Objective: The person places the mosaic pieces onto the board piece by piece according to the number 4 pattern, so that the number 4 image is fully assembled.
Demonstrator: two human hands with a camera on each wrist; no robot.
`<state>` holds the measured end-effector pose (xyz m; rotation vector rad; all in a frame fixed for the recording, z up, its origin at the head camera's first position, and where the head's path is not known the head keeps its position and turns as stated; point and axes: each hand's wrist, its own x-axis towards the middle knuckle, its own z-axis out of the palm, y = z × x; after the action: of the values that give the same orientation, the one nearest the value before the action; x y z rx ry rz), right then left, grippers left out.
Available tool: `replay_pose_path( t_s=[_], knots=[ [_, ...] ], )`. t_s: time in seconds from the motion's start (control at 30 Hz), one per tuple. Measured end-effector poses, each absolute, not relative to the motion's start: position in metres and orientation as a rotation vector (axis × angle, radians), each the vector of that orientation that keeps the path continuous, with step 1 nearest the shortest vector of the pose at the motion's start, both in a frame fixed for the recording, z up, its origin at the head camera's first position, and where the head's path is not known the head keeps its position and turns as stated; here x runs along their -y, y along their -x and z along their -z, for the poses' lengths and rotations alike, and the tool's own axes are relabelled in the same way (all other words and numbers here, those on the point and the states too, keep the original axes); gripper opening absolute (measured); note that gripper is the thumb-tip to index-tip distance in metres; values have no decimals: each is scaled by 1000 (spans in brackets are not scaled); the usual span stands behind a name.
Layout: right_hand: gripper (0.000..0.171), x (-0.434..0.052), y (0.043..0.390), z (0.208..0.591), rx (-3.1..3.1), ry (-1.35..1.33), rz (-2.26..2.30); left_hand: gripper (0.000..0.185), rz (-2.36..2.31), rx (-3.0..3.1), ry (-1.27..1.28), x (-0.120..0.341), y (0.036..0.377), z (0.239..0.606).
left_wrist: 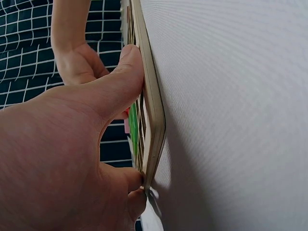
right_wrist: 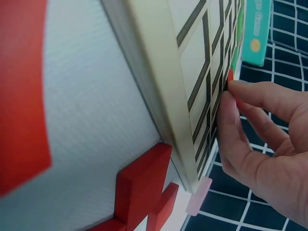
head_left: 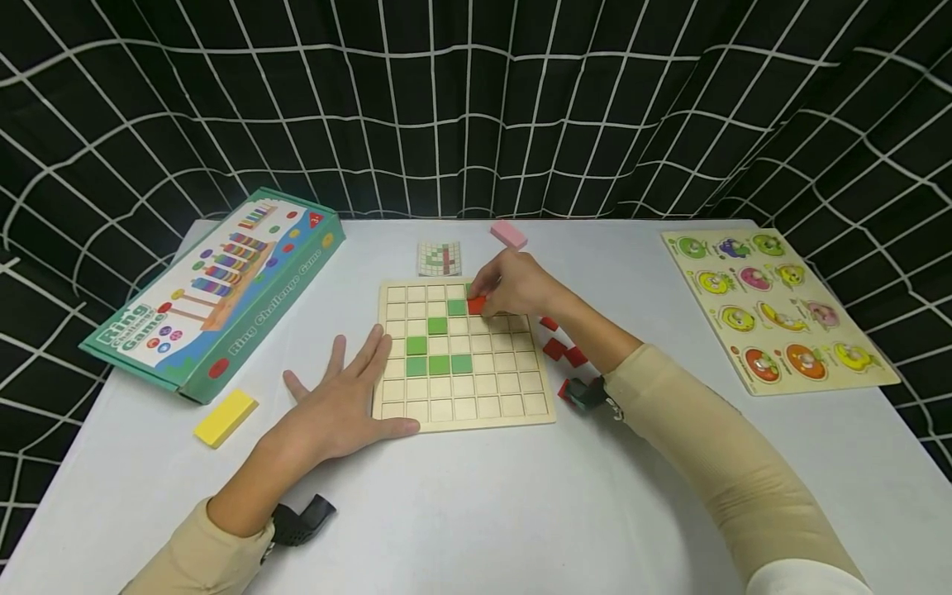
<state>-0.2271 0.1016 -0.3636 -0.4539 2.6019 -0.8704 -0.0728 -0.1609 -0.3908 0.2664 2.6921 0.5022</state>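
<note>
Left hand (head_left: 338, 405) steadies board (head_left: 513, 388); fingertips (head_left: 487, 299) pinch red tile (head_left: 476, 306) (upper rows).

game box (head_left: 223, 289) left of grid board (head_left: 476, 397) | puzzle board (head_left: 773, 306) right

A white table (head_left: 476, 512) stands before a black, white-gridded curtain (head_left: 476, 107)

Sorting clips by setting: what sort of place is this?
Likely a staged recording booth: a grid-patterned backdrop cloth encloses a white table laid with a wooden grid board and a boxed ring game.
</note>
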Motion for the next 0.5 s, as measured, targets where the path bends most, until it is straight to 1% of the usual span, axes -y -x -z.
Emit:
replay_pose_path(
  t_s=[0.5],
  knots=[
    [24, -98, 228, 365, -2621, 455, 855, 124, -501, -2690, -269, 161, 73, 390]
  ],
)
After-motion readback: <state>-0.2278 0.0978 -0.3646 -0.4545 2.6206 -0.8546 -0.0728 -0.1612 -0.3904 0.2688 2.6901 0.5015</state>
